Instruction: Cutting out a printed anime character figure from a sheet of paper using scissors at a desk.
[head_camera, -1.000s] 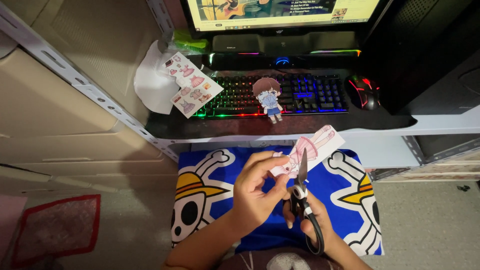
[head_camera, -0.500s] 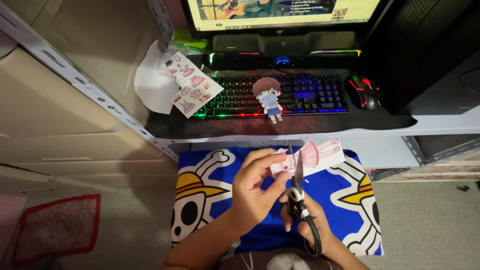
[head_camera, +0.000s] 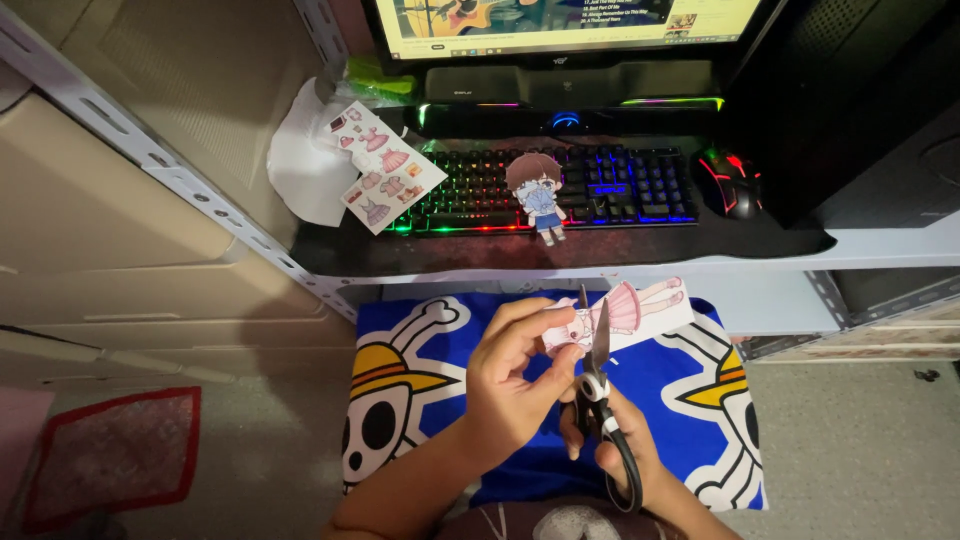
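Observation:
My left hand (head_camera: 515, 375) pinches a paper sheet printed with a doll in a pink dress (head_camera: 630, 312), holding it over a blue cloth with skull figures (head_camera: 690, 400). In my right hand (head_camera: 625, 460) are black scissors (head_camera: 598, 390), blades pointing up and slightly parted at the sheet's left part. Both hands are close together, just below the desk's front edge.
On the dark desk mat lie a backlit keyboard (head_camera: 600, 185), a cut-out paper doll (head_camera: 538, 195), a sheet of paper outfits (head_camera: 385, 165), white paper (head_camera: 300, 160) and a black mouse (head_camera: 728, 180). A monitor (head_camera: 570, 20) stands behind. A red mat (head_camera: 110, 455) lies on the floor at the left.
The paper sheet has turned from tilted up-right to nearly level and shifted a little to the right. The scissors' blades have moved further into it.

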